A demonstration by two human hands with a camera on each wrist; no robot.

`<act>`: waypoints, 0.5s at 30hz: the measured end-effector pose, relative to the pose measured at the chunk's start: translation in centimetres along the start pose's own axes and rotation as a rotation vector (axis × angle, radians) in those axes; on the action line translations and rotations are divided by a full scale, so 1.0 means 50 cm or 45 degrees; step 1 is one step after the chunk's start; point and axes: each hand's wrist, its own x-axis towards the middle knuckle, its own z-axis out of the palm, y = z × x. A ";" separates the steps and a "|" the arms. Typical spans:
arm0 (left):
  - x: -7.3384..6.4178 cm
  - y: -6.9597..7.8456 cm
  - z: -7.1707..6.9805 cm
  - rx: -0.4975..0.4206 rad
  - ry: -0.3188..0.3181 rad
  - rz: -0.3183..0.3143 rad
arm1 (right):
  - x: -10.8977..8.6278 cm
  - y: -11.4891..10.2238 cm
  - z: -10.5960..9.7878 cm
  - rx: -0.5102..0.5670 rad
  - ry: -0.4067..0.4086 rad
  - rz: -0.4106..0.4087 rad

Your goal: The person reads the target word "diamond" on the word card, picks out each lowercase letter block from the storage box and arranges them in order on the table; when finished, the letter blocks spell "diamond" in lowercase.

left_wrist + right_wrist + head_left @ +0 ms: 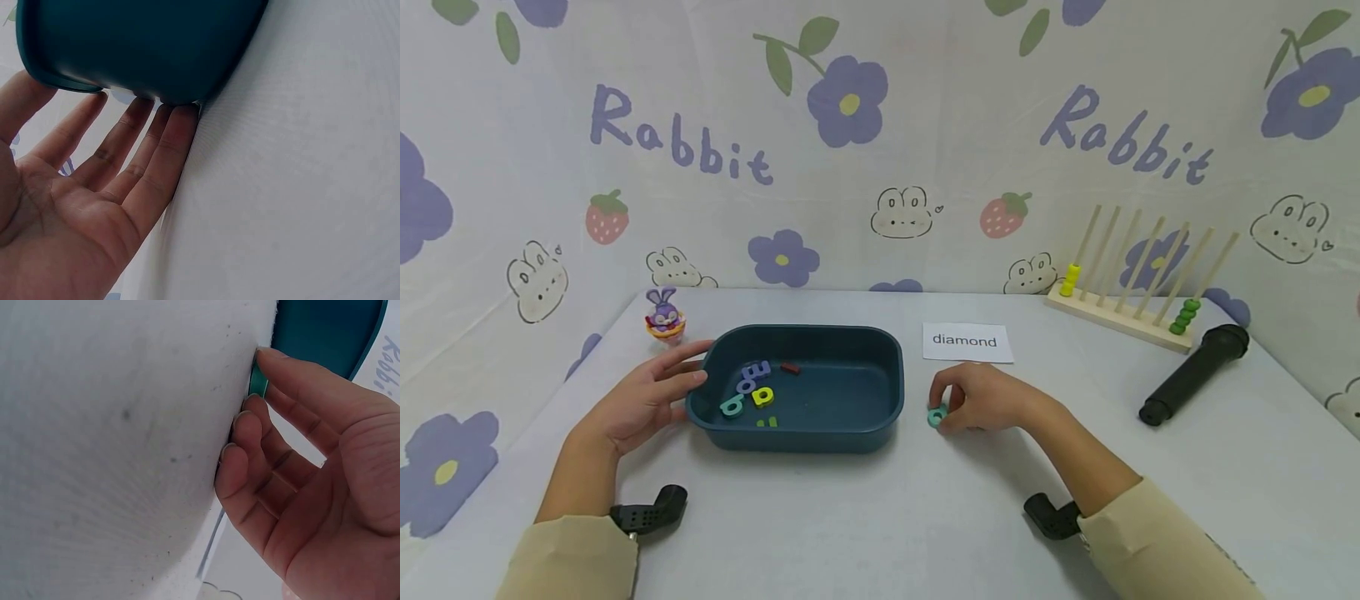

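Note:
My right hand (988, 397) pinches a small teal letter (936, 416) on the white table, just right of the dark teal tub; its exact shape is partly hidden by the fingers. In the right wrist view, thumb and fingertips hold the teal letter (258, 381) by its edges. My left hand (643, 396) rests at the left side of the tub (820, 439), its extended fingertips touching the wall, as the left wrist view confirms. Inside lie purple letters (756, 371), a yellow letter (763, 397), another teal letter (732, 406), a dark red piece (790, 367) and green bits (767, 422).
A white card (967, 342) printed "diamond" lies behind my right hand. At the right stand a wooden bead rack (1120, 318) and, before it, a black microphone-like object (1193, 375). A rabbit figurine (666, 317) is behind my left hand.

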 end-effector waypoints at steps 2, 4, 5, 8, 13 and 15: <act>0.000 0.000 0.000 -0.001 0.000 0.002 | 0.001 0.001 0.000 0.001 -0.001 0.005; 0.000 0.000 0.000 -0.001 0.002 0.002 | 0.001 0.001 0.000 0.001 -0.002 0.007; -0.001 0.000 0.000 0.000 0.003 0.002 | 0.001 0.001 0.000 -0.001 -0.003 0.007; -0.001 0.000 0.000 -0.002 0.004 0.000 | 0.001 0.001 -0.001 -0.009 -0.006 0.010; -0.001 0.001 0.001 0.003 0.004 -0.005 | 0.001 0.001 -0.002 -0.020 -0.016 0.022; -0.001 0.001 0.001 0.006 0.004 -0.006 | 0.000 0.001 -0.003 -0.019 -0.020 0.026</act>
